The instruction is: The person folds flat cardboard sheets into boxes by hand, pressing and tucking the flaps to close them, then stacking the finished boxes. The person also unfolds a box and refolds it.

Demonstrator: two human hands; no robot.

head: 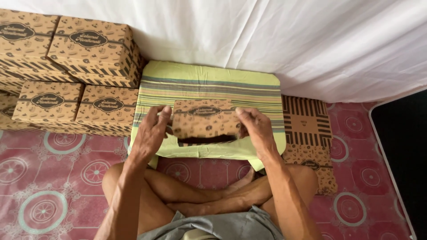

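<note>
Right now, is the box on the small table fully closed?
No. The box between the left hand and right hand shows a dark open gap along its near edge on the small table.
</note>
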